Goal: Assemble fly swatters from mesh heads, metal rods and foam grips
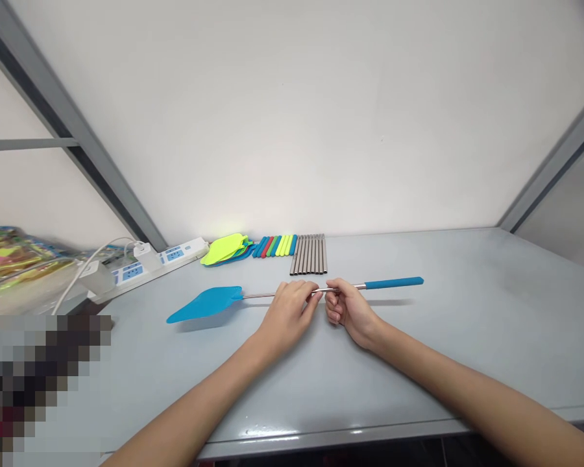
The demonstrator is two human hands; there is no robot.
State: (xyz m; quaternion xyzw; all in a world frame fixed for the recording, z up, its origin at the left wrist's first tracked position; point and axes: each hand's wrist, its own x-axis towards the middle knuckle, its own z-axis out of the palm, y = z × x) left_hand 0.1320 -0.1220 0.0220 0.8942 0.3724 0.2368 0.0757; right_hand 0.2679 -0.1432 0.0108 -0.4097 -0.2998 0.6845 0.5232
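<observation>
A fly swatter with a blue paddle (207, 303), a thin metal shaft (259, 296) and a blue handle grip (394, 283) is held level just above the table, its shadow falling below. My left hand (291, 305) is closed on the shaft, palm down, on the paddle side. Close beside it, my right hand (346, 305) grips the shaft on the handle side, fingers curled and thumb on top. Behind my hands lies a row of metal tubes (309, 254). Left of them are several coloured grips (275, 246) and a pile of swatter paddles, yellow-green (225, 248) on top.
A white power strip (175, 255) with plugged-in chargers (148, 257) and a cable lies at the back left. Clear plastic packaging (24, 266) is heaped at the far left. The grey table (486, 324) meets a white wall (321, 117) between metal frame posts.
</observation>
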